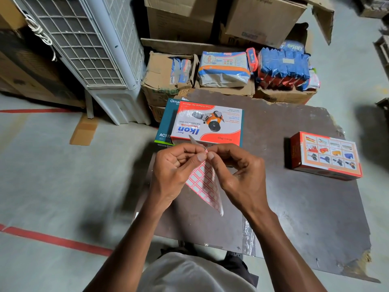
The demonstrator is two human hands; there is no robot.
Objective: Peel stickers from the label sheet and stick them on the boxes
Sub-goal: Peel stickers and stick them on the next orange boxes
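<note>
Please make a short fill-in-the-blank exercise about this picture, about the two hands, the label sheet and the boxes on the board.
1. Both hands, left hand and right hand, pinch the top of the ____ sheet.
2. The stickers on the sheet have ____ borders.
3. The Ikon box lies on top of a ____ box.
4. The picture-grid box lies to the person's ____.

Missing words: label; red; teal; right
</note>
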